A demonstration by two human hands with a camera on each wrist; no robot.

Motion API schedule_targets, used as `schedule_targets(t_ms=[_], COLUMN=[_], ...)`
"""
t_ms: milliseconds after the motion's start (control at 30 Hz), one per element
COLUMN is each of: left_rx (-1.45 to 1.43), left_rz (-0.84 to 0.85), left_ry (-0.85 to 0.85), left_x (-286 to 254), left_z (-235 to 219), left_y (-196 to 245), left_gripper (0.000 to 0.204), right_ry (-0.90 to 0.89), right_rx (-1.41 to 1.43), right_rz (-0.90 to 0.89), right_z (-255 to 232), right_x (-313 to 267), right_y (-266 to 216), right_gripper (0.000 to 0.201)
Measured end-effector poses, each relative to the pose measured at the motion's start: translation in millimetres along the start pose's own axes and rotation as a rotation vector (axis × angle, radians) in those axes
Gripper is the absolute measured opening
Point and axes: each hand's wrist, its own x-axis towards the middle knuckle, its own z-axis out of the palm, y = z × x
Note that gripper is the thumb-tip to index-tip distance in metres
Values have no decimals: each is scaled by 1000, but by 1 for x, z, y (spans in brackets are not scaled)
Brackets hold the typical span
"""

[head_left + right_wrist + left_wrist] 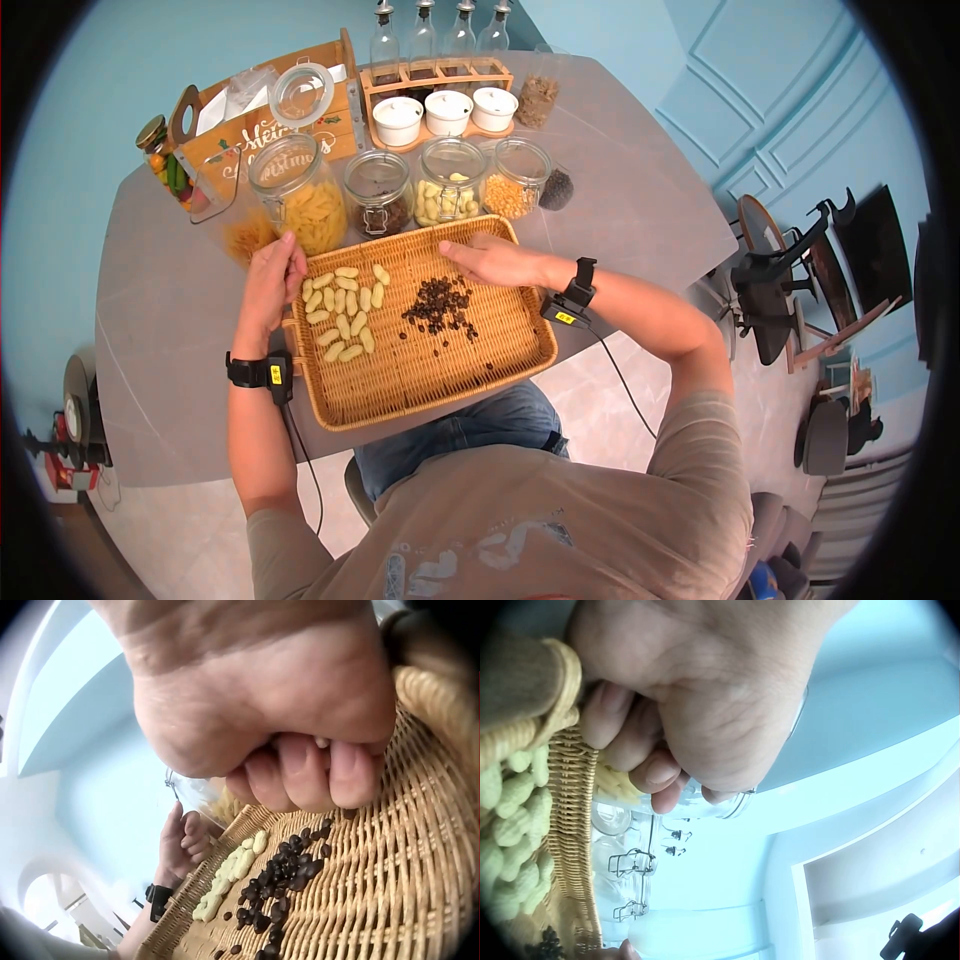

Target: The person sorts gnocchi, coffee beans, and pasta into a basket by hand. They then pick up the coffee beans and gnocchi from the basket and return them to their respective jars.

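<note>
My right hand (497, 261) hovers over the far right of a wicker tray (400, 393), its fingers (295, 780) curled into the palm. A small pale piece (322, 742) peeks out between two of them, its kind unclear. Beside the tray's far left corner is my left hand (268, 283), fingers loosely bent, with nothing seen in it. Unshelled peanuts (343, 310) lie at the tray's left; a heap of dark coffee beans (437, 305) sits near its middle. In the right wrist view the beans (274, 889) spread below my right hand.
Behind the tray stand clip-top jars: pasta (312, 215), dark beans (380, 212), peanuts (447, 200) and yellow corn kernels (511, 194). Farther back are a wooden crate (250, 120), white lidded pots (397, 122) and a rack with glass bottles (421, 45). The table (150, 370) surrounds the tray.
</note>
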Motion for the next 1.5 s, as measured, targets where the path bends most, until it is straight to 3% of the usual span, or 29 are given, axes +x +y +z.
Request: schedule_targets(t_ms=[267,467,567,967,1167,1300,1400,1500], left_rx=[-1,0,-23,-29,-20,-18,-17,-18], left_rz=[-4,0,-9,-23,2,-2,-3,-8], left_ry=[-14,-13,-10,-5,-24,-27,-23,-11], left_x=[1,0,0,0,0,0,0,0], left_z=[-2,-2,-2,-1,-2,-2,-2,-1], left_y=[-1,-2,-1,-1,-2,-1,0,1], left_gripper=[55,54,55,55,52,53,54,55], right_ry=[-260,-208,-228,24,359,468,633,638], right_rx=[152,23,48,64,173,322,132,-106], right_rz=[15,-143,-28,-136,-172,-184,-221,-103], right_z=[-21,-38,-43,-71,-89,-122,-146,-169], right_x=[10,1,-1,-19,-30,-26,-16,-6], right_y=[6,1,3,-28,-47,-44,-35,-26], right_gripper=[84,89,91,83,76,74,75,77])
